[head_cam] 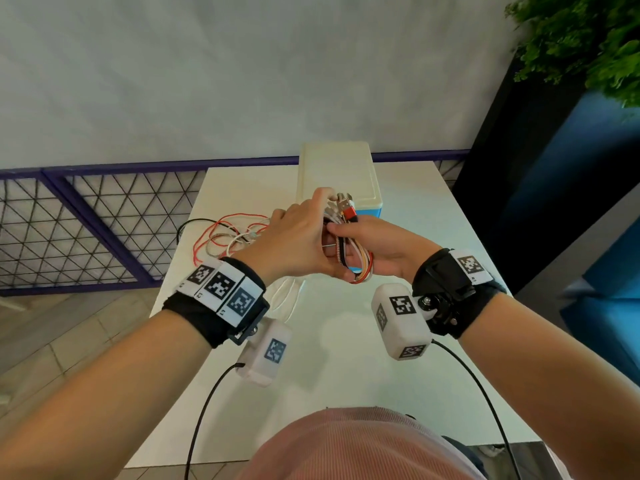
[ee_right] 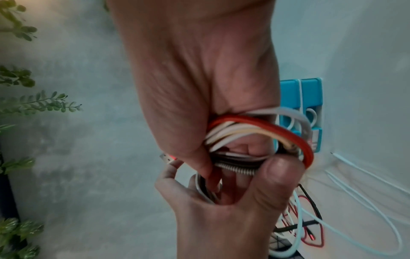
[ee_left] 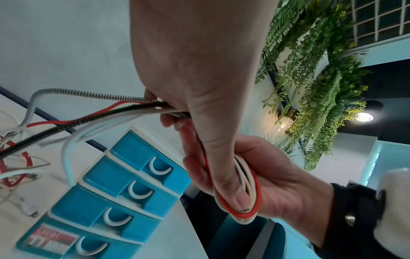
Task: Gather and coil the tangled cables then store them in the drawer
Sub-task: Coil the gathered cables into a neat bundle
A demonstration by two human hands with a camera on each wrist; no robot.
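Note:
Over the middle of the white table (head_cam: 346, 368), both hands hold one coiled bundle of cables (head_cam: 362, 263) in red, white, beige and black, one wrapped in a metal spring. My right hand (head_cam: 370, 244) grips the coil (ee_right: 264, 129) from the right, thumb on top. My left hand (head_cam: 308, 223) pinches the strands (ee_left: 142, 105) where they run into the coil (ee_left: 252, 191). USB plugs (head_cam: 344, 204) stick up from the bundle. The loose tails (head_cam: 225, 233) trail left onto the table. The drawer unit (head_cam: 336, 174) stands just behind, its blue drawers (ee_left: 124, 191) closed.
A purple mesh fence (head_cam: 86, 220) runs along the table's far-left side. A dark and blue panel (head_cam: 540, 188) with a green plant (head_cam: 588, 39) stands at the right. Thin white cable loops (head_cam: 284, 296) lie on the table under my left wrist.

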